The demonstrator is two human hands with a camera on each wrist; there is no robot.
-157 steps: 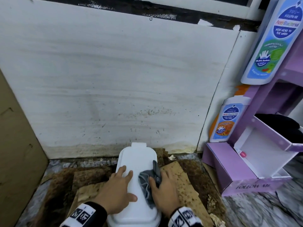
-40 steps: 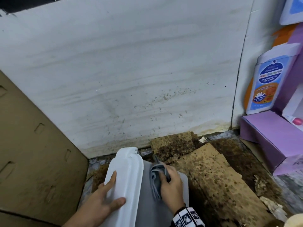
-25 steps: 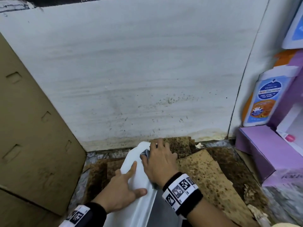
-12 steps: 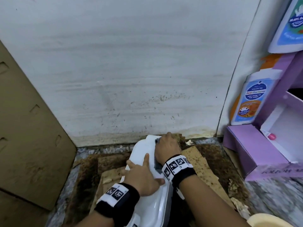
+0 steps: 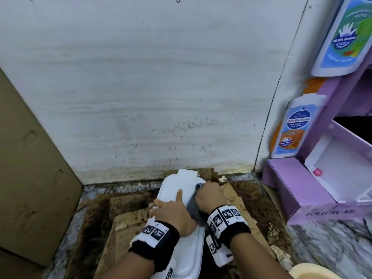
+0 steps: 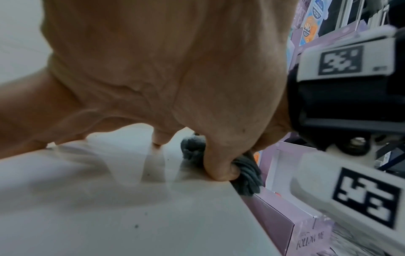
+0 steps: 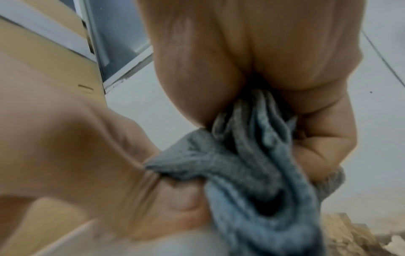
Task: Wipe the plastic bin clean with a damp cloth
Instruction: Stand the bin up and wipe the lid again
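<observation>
The white plastic bin [image 5: 182, 236] lies on stained cardboard [image 5: 233, 200] on the floor, its far end close to the foot of the pale wall [image 5: 151, 87]. It is the landmark here.

The left hand [image 5: 171, 213] rests flat on the bin's upward-facing surface, fingers straight and spread, the forefinger pointing toward the wall; it grips nothing. The left wrist view shows its fingertips [image 6: 161, 138] touching the white plastic.

The right hand [image 5: 208, 195] is at the bin's right edge, toward the far end, fingers curled round a bunched grey cloth [image 5: 193, 206] that is pressed against the bin (the right wrist view shows the cloth [image 7: 252, 173] squeezed in folds between thumb and fingers). A tail of the cloth trails along the bin's right edge between the two wrists.

Right of the bin stands a purple cardboard display [image 5: 298, 190] printed with bottle pictures [image 5: 291, 127]. Left of the bin a brown cardboard sheet [image 5: 30, 168] leans upright.
</observation>
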